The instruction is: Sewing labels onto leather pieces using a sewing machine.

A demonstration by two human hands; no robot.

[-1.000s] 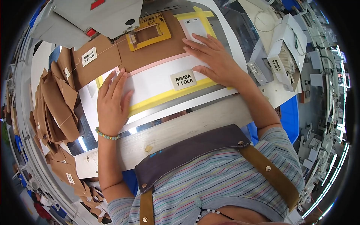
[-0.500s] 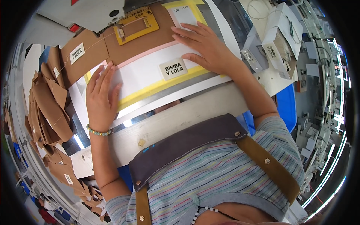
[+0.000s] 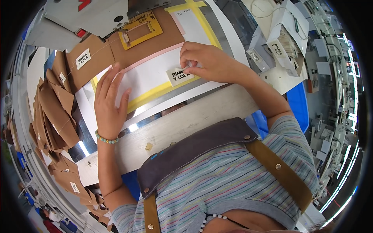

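My right hand [image 3: 202, 62] pinches the upper right corner of a small cream label with dark print [image 3: 178, 77], which lies on a white guide sheet edged with yellow tape [image 3: 149, 94]. Flat, with fingers stretched, my left hand [image 3: 110, 99] rests on the left part of that sheet, its fingertips at the near edge of a brown fabric panel [image 3: 149, 48]. A pink strip [image 3: 155, 59] runs along that edge. Beneath the sewing machine head [image 3: 89, 17], a yellow frame with a rectangular opening [image 3: 140, 33] sits on the panel.
Brown pieces bearing white labels [image 3: 54, 108] are heaped at the left; one labelled brown piece [image 3: 87, 58] joins the panel by thread. At the right stand a white box of labels [image 3: 285, 44] and a grey metal box [image 3: 260, 54]. A blue bin [image 3: 297, 108] is below the table edge.
My right hand has drawn back from the brown panel to the cream label and closed on its corner. My left hand stays flat in about the same place.
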